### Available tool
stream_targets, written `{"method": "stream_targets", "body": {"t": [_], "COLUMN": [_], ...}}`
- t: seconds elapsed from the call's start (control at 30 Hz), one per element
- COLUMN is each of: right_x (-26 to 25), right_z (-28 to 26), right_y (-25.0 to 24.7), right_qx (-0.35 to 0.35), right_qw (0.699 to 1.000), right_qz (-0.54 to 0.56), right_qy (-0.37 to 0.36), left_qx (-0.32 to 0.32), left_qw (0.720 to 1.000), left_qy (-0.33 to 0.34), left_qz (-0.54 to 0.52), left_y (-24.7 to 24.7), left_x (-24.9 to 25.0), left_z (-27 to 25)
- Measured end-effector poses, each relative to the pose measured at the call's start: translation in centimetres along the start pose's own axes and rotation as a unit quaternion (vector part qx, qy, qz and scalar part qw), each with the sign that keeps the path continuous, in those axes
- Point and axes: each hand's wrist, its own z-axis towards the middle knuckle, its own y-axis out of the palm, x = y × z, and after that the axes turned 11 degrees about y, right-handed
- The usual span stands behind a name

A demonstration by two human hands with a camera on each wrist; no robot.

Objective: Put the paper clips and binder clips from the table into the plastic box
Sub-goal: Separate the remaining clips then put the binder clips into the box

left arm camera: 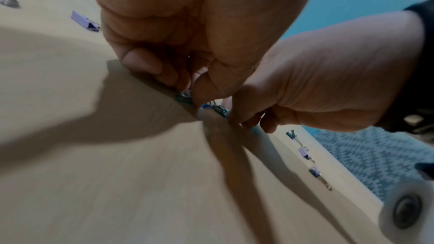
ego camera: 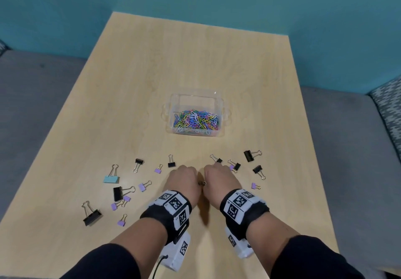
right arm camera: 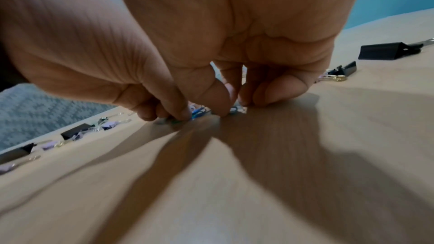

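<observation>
A clear plastic box (ego camera: 173, 103) stands mid-table, holding a heap of coloured paper clips (ego camera: 196, 120). Nearer me, my left hand (ego camera: 184, 176) and right hand (ego camera: 217, 174) sit knuckles-up side by side on the wooden table (ego camera: 195, 61). In the wrist views, the curled fingertips of both hands pinch a small cluster of loose paper clips (left arm camera: 217, 108) (right arm camera: 197, 113) against the tabletop. Most of that cluster is hidden under the fingers. Binder clips lie scattered around both hands: black ones (ego camera: 249, 156), a light blue one (ego camera: 111, 179) and small purple ones (ego camera: 142, 187).
Several binder clips spread to the left of my hands, down to a black one (ego camera: 92, 217) near the table's left edge. Others lie to the right, such as a black one (ego camera: 258, 169). A grey seat (ego camera: 32, 105) borders the table on both sides, and a teal wall rises behind it.
</observation>
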Motion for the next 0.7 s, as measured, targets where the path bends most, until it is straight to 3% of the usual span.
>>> {"method": "stream_targets", "body": {"t": [0.23,0.4,0.47,0.57,0.7], "right_x": [0.4,1.3,1.6,1.7,1.8], "right_z": [-0.4,-0.3,-0.3,-0.3,0.0], "right_y": [1.3,1.0,0.7,0.4,0.1], "right_qx": [0.046,0.053,0.052,0.041,0.031], "right_qw": [0.992,0.987,0.988,0.987,0.985], "right_qz": [-0.083,-0.1,-0.096,-0.096,-0.101], "right_qy": [-0.082,-0.11,-0.108,-0.119,-0.135], "left_qx": [-0.017,-0.014,-0.02,-0.033,0.059], "left_qw": [0.985,0.983,0.989,0.997,0.99], "left_qy": [0.111,0.139,0.126,0.053,-0.008], "left_qz": [0.129,0.115,0.07,-0.038,-0.124], "left_y": [-0.6,-0.9,-0.9,-1.5,-4.6], "left_x": [0.4,0.0,-0.6,-1.4,-2.2], "left_z": [-1.1,-1.3,-1.1,-0.7,0.8]}}
